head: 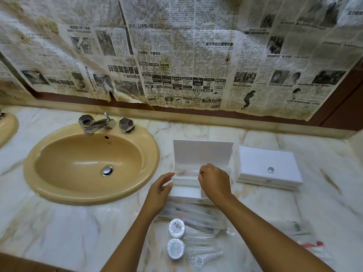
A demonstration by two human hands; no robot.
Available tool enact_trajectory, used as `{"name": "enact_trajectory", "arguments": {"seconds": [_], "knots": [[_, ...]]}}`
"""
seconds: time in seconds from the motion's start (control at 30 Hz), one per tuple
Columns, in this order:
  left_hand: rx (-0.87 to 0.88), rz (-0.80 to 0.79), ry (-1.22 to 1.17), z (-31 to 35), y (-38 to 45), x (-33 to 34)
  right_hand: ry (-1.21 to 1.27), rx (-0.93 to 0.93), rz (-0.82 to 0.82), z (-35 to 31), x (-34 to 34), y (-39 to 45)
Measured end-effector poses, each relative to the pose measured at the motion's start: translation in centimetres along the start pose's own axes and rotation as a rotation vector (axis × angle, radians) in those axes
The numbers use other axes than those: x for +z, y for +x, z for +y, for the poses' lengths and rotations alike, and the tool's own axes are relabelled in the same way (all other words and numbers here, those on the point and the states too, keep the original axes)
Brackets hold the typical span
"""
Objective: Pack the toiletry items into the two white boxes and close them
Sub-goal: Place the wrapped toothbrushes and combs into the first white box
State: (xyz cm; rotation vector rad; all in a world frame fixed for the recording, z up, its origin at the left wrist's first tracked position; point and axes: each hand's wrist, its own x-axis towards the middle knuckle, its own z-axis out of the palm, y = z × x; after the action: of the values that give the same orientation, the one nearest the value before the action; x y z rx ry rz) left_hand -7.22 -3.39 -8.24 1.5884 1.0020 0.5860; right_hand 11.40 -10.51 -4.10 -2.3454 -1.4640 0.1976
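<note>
An open white box [185, 191] stands on the marble counter with its lid [202, 151] raised at the back. A clear-wrapped item [185, 171] lies in its rear compartment. My right hand [214, 181] hovers over the box, fingers curled; whether it pinches anything I cannot tell. My left hand [160, 190] is at the box's left side with its fingers spread. A second white box [269, 167], closed, with a small round knob, sits to the right. In front of the open box lie several clear-wrapped toiletry packets [198, 216] and two round foil-wrapped soaps [176, 227], [175, 248].
A tan sink [92, 163] with a chrome tap [98, 124] lies left of the boxes. More clear packets [306, 244], one with red parts, lie at the right. Newspaper covers the wall behind. A second basin's edge [7, 128] shows at the far left.
</note>
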Motion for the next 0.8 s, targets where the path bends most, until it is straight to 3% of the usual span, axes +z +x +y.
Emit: {"name": "enact_trajectory", "arguments": {"seconds": [0.3, 0.5, 0.63, 0.8], "knots": [[0.015, 0.035, 0.000, -0.4, 0.0, 0.3, 0.040, 0.113, -0.156, -0.2, 0.7, 0.9], [0.013, 0.029, 0.015, -0.5, 0.0, 0.3, -0.015, 0.014, -0.261, 0.3, 0.6, 0.4], [0.011, 0.025, 0.012, -0.5, 0.0, 0.3, -0.040, -0.009, -0.415, 0.3, 0.6, -0.2], [0.003, 0.015, 0.011, -0.3, 0.1, 0.1, 0.085, -0.073, -0.196, -0.8, -0.6, -1.5]]}}
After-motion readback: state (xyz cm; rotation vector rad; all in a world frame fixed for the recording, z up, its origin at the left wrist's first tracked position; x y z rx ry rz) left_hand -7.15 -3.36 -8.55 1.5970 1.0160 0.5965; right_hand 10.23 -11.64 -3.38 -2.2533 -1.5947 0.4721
